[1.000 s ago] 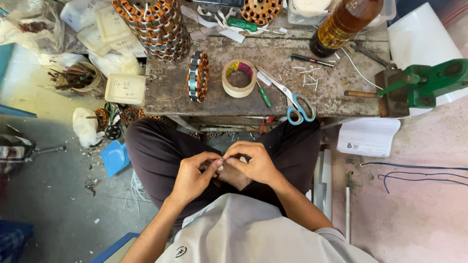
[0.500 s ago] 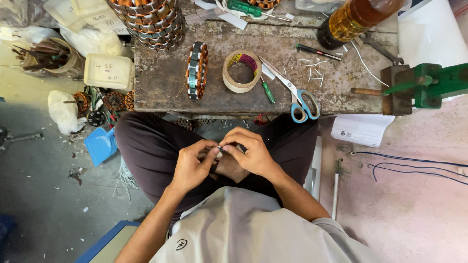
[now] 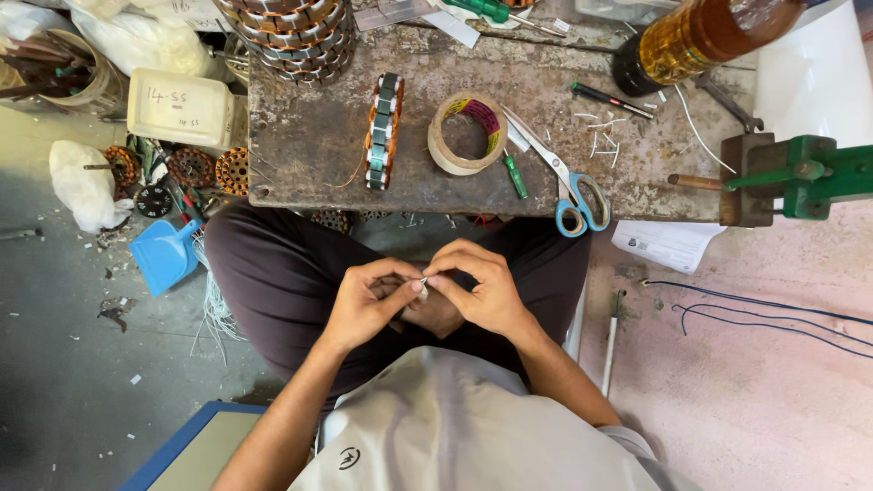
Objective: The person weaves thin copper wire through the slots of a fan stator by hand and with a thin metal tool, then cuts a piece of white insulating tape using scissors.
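Below the workbench (image 3: 309, 145), left hand (image 3: 364, 305) and right hand (image 3: 482, 291) still pinch a small piece (image 3: 423, 289).

Observed from my remote station: I see a light grey short-sleeved shirt (image 3: 473, 427) with a small dark emblem near its lower edge, and dark brown trousers (image 3: 282, 273). Left hand (image 3: 364, 305) and right hand (image 3: 482, 291) are bare, forearms uncovered; no rings or wristwear visible.
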